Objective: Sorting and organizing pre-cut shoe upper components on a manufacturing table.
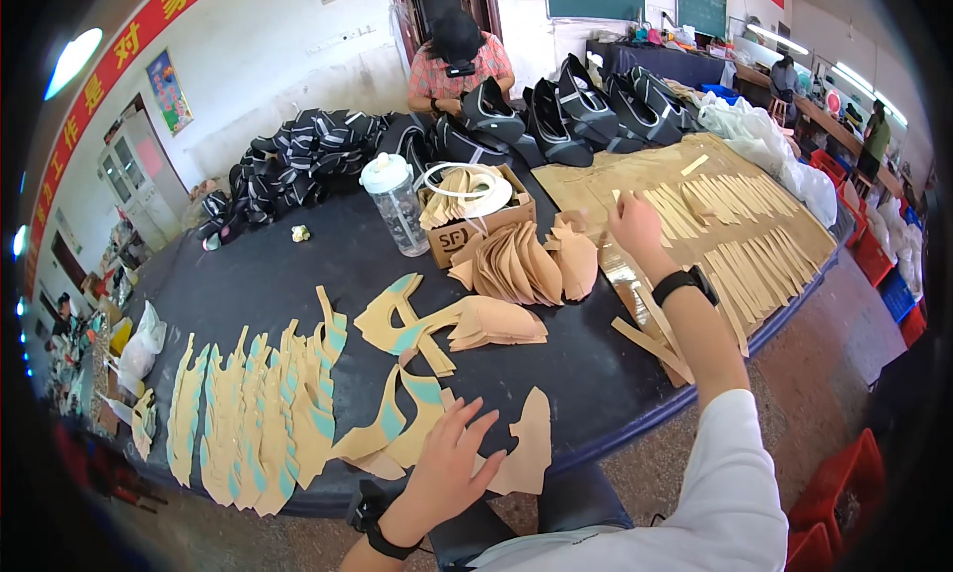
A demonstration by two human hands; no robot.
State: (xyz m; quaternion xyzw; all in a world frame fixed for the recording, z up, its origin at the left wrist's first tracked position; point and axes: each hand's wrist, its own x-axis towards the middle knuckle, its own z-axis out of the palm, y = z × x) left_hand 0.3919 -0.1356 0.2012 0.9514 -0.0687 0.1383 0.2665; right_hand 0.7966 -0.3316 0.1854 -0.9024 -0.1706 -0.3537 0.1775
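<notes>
Near the table's front edge, my left hand (452, 463) has its fingers spread, resting at the edge of a flat tan shoe-upper piece (526, 443). Beside it lies another tan piece with pale green bands (397, 413). Farther right, my right hand (635, 224) reaches over a brown cardboard sheet (576, 190), its bent fingers closed on the end of a tan strip (615, 194). Rows of similar strips (730, 197) lie on the cardboard. Left of that hand stands a fanned stack of tan curved pieces (511, 264), with a smaller loose pile (496, 322) before it.
A row of green-banded pieces (263, 413) covers the table's left front. Behind are a clear lidded bottle (395, 205), a cardboard box (481, 232) with a white ring, and many black shoe uppers (308, 145). A person (462, 66) works across the table. Red crates (844, 493) stand right.
</notes>
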